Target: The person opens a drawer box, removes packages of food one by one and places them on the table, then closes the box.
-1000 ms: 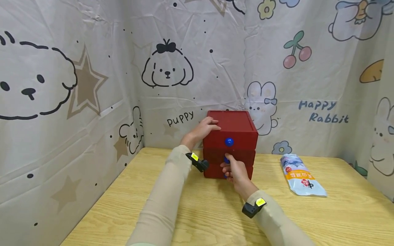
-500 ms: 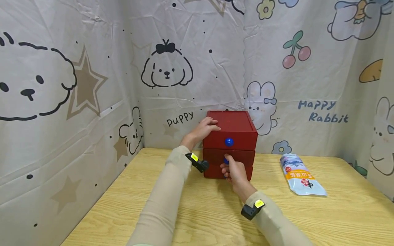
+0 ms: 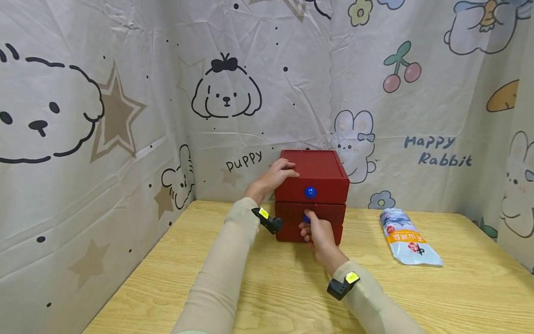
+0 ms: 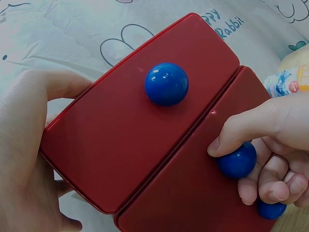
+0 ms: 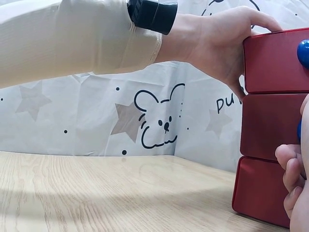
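Observation:
A red drawer box (image 3: pixel 313 166) with three stacked drawers stands at the back of the table. Round blue knobs mark the fronts, and the top drawer's knob (image 4: pixel 166 84) is uncovered. My left hand (image 3: pixel 276 177) grips the box's upper left side, some fingers over the top edge and others down the side. My right hand (image 3: pixel 321 234) pinches the blue knob (image 4: pixel 237 160) of the middle drawer (image 4: pixel 193 179) between thumb and fingers. Below those fingers, the bottom drawer's knob (image 4: pixel 272 209) is partly hidden.
A blue and white pouch with an orange band (image 3: pixel 410 239) lies on the wooden table (image 3: pixel 267 297), to the right of the box. Behind and to the left hangs a printed cloth (image 3: pixel 233 139). Both wrists wear black straps.
The right hand has shifted very slightly, and the middle drawer's top edge shows more plainly, as if a little forward. The left hand keeps its place on the box.

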`<state>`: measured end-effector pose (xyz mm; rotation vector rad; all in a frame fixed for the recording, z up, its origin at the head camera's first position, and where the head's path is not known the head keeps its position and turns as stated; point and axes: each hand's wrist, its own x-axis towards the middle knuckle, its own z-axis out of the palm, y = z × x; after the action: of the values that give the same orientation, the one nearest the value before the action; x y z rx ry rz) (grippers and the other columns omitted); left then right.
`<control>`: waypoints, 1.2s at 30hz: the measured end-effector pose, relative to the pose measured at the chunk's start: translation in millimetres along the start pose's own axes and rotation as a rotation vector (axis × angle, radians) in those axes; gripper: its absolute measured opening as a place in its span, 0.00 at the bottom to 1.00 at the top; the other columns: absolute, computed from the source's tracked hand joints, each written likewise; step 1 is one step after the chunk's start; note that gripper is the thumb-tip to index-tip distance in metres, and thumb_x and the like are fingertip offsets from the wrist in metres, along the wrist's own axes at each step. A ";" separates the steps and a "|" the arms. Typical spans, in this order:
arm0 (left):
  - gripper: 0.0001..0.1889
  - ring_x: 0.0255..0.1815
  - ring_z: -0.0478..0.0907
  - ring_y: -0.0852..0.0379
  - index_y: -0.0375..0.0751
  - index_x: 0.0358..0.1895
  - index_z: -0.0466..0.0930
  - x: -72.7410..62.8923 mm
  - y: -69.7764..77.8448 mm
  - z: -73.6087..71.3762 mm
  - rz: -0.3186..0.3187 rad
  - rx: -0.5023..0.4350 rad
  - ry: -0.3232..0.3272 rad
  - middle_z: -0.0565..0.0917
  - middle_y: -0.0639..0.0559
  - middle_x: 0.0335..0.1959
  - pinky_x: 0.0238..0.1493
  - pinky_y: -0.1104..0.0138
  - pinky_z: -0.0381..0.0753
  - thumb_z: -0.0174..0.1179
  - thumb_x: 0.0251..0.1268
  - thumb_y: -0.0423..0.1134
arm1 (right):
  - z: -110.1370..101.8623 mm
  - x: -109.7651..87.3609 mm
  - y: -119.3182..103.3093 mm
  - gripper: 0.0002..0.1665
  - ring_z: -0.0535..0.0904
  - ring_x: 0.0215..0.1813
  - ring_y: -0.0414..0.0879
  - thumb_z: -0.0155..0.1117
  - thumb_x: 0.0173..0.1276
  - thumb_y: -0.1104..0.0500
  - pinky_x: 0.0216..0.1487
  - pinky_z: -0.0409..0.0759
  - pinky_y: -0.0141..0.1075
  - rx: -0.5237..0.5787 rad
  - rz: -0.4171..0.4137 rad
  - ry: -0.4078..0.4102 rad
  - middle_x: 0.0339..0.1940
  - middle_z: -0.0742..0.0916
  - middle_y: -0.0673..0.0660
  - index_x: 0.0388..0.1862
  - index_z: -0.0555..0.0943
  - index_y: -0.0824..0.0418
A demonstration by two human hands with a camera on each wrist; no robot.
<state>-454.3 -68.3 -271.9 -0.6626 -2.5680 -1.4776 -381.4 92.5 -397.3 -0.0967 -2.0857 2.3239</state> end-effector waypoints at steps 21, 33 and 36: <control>0.29 0.79 0.56 0.49 0.37 0.72 0.74 19.3 -22.1 0.5 -0.011 -0.027 -0.013 0.64 0.46 0.77 0.76 0.56 0.56 0.60 0.71 0.45 | -1.1 0.5 1.8 0.29 0.69 0.18 0.39 0.58 0.76 0.40 0.20 0.63 0.32 -0.014 -0.011 0.007 0.17 0.79 0.50 0.29 0.82 0.64; 0.28 0.79 0.55 0.50 0.36 0.71 0.74 19.1 -22.6 1.5 -0.020 -0.039 -0.002 0.62 0.47 0.78 0.76 0.57 0.56 0.60 0.71 0.44 | -0.7 -1.1 3.1 0.29 0.68 0.17 0.38 0.59 0.75 0.40 0.19 0.62 0.31 -0.009 -0.009 0.008 0.16 0.79 0.49 0.27 0.82 0.63; 0.28 0.79 0.56 0.50 0.35 0.71 0.74 17.8 -21.2 1.7 -0.001 -0.034 -0.001 0.63 0.45 0.77 0.76 0.58 0.57 0.60 0.71 0.43 | -1.2 -1.8 3.0 0.29 0.69 0.17 0.38 0.58 0.75 0.40 0.20 0.63 0.31 -0.011 -0.011 0.004 0.16 0.79 0.49 0.27 0.82 0.63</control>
<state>-479.0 -70.4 -284.4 -0.6671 -2.5497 -1.5250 -379.4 93.2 -400.4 -0.0899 -2.0923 2.3046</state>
